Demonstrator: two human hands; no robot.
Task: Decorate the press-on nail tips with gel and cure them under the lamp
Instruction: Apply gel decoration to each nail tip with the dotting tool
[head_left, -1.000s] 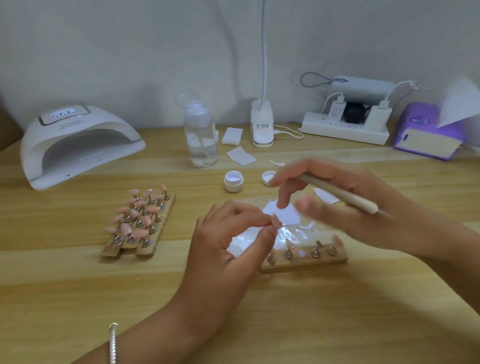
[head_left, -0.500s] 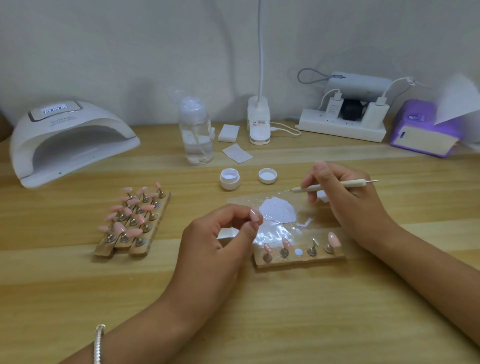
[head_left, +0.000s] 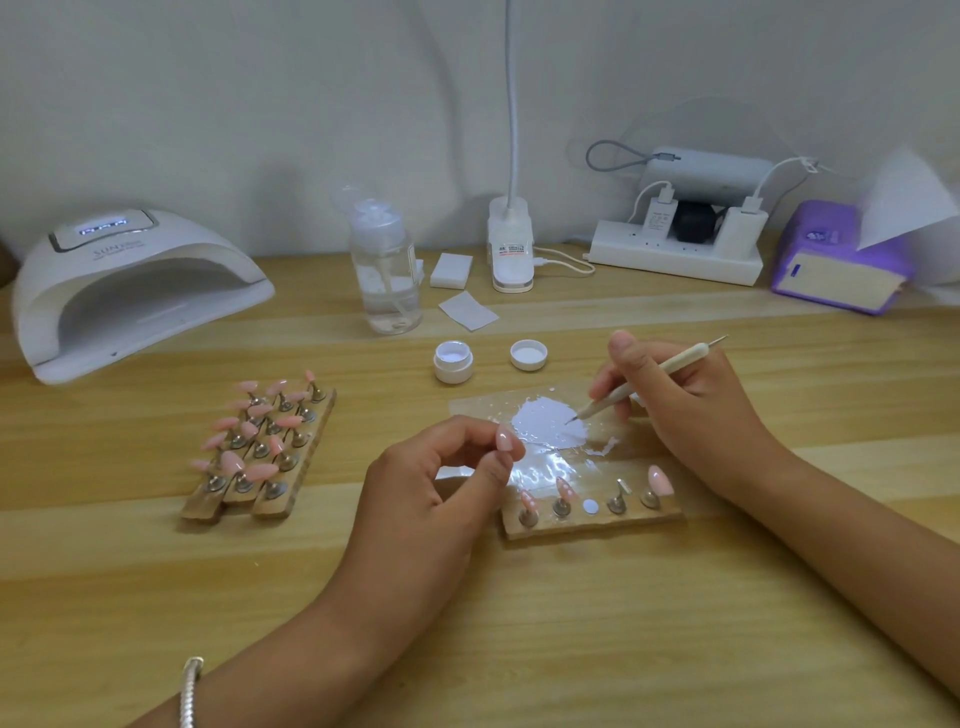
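Observation:
My left hand (head_left: 441, 488) pinches a pink nail tip (head_left: 504, 437) between thumb and forefinger above the table. My right hand (head_left: 685, 410) grips a cream dotting tool (head_left: 644, 382), its point touching a white gel puddle (head_left: 550, 423) on a clear plastic sheet (head_left: 566, 467). In front of the sheet lies a wooden holder strip (head_left: 592, 519) with pink tips on three of its stands. A second wooden holder (head_left: 260, 457) full of several pink tips sits to the left. The white curing lamp (head_left: 124, 291) stands at the far left, its display lit.
An open white gel pot (head_left: 453, 361) and its lid (head_left: 528, 355) sit behind the sheet. Further back stand a clear pump bottle (head_left: 384, 270), white pads (head_left: 451, 270), a clip lamp base (head_left: 510, 249), a power strip (head_left: 675, 254) and a purple box (head_left: 836, 260).
My right hand swung the dotting tool round and lowered its point into the white gel puddle. My left hand, still pinching the nail tip, moved slightly down and left.

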